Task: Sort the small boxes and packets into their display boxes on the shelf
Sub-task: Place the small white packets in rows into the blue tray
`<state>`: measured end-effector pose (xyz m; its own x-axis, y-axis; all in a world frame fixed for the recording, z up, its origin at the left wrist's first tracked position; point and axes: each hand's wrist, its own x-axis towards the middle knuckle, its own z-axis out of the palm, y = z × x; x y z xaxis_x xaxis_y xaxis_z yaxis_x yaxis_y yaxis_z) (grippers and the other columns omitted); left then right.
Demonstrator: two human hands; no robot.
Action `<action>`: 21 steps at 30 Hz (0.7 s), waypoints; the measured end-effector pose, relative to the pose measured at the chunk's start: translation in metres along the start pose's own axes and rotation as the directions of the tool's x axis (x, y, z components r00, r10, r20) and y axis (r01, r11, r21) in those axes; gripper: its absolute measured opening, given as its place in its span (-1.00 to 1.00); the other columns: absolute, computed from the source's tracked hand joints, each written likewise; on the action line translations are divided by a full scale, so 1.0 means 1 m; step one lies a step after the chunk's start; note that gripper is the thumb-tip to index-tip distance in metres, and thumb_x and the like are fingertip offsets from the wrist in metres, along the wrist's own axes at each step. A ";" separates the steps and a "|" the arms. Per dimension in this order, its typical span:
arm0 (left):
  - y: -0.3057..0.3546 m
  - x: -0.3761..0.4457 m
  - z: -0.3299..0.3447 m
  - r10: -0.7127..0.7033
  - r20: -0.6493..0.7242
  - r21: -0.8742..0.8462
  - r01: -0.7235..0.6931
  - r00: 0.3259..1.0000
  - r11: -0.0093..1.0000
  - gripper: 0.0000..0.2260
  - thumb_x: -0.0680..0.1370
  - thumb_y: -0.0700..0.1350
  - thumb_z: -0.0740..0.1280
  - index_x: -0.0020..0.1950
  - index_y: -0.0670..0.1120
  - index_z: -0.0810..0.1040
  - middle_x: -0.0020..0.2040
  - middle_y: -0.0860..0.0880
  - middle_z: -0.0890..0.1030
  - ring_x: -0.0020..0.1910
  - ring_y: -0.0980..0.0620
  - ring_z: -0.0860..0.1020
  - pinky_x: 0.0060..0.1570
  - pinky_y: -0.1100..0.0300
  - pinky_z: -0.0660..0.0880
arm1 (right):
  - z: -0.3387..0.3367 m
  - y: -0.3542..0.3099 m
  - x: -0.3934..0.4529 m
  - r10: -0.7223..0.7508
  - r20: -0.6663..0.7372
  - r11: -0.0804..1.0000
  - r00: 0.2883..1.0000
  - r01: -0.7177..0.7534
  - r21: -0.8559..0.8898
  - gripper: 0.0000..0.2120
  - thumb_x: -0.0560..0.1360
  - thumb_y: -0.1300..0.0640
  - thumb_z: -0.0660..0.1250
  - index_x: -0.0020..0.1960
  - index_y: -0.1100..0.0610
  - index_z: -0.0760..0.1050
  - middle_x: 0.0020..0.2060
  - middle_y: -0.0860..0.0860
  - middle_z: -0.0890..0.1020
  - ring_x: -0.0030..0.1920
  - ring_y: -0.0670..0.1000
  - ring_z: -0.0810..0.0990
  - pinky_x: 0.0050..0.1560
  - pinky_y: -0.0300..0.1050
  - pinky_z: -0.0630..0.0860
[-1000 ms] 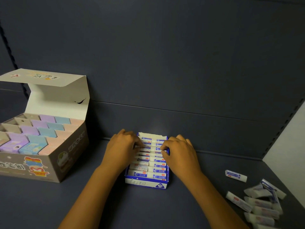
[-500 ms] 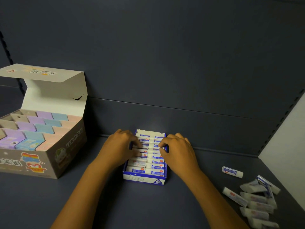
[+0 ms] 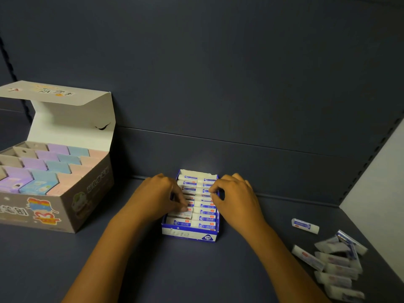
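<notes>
A small blue display box (image 3: 189, 234) stands on the dark shelf at the centre, filled with two columns of white packets (image 3: 204, 218) with blue labels. My left hand (image 3: 156, 196) lies over the left column, its curled fingertips pinching a packet about halfway down. My right hand (image 3: 237, 201) is at the box's right side, fingers curled over the right wall onto the right-column packets, thumb outside the wall. Several loose white packets (image 3: 334, 264) lie in a pile at the right, and a single packet (image 3: 305, 225) lies apart, closer to the back.
A large grey display box (image 3: 89, 202) with its lid (image 3: 70, 119) folded up stands at the left, holding rows of pastel purple, blue and pink small boxes (image 3: 54, 167). The shelf's back panel rises just behind. A pale side wall (image 3: 376, 193) closes the right.
My left fingertips have slid from the far rows toward the nearer rows of the left column. My right hand has stayed at the box's right wall. The loose packets have not moved.
</notes>
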<state>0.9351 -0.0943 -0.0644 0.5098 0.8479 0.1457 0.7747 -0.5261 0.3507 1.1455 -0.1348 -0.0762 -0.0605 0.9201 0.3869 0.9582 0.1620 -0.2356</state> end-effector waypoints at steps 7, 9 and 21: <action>0.005 0.003 0.004 -0.006 -0.051 0.115 0.012 0.999 0.993 -0.86 0.45 0.12 0.43 -0.02 0.18 0.67 0.04 0.18 0.62 0.06 0.16 0.45 0.11 0.19 0.44 | 0.001 0.001 0.002 -0.007 0.016 1.000 1.000 0.006 0.015 -0.78 0.52 -0.10 0.30 0.09 -0.01 0.52 0.16 -0.10 0.55 0.19 -0.13 0.42 0.22 -0.26 0.32; 0.004 0.002 0.003 0.002 -0.039 0.125 0.003 0.999 0.992 -0.84 0.45 0.12 0.42 0.01 0.18 0.66 0.06 0.18 0.61 0.08 0.16 0.44 0.12 0.18 0.44 | 0.002 0.001 0.002 -0.002 0.018 1.000 1.000 0.002 0.016 -0.78 0.52 -0.10 0.31 0.08 -0.01 0.52 0.16 -0.10 0.55 0.19 -0.12 0.42 0.22 -0.25 0.33; 0.002 0.000 0.000 0.007 0.066 0.063 -0.011 0.998 0.998 -0.86 0.42 0.14 0.45 -0.05 0.19 0.68 0.01 0.20 0.58 -0.01 0.21 0.42 0.02 0.31 0.40 | 0.002 0.004 0.002 -0.015 0.000 0.999 1.000 0.015 0.038 -0.78 0.51 -0.10 0.32 0.06 0.00 0.52 0.15 -0.10 0.55 0.19 -0.11 0.43 0.23 -0.24 0.35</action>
<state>0.9372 -0.0952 -0.0640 0.5387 0.8381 0.0866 0.7910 -0.5384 0.2905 1.1491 -0.1316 -0.0785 -0.0747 0.9175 0.3907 0.9460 0.1890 -0.2632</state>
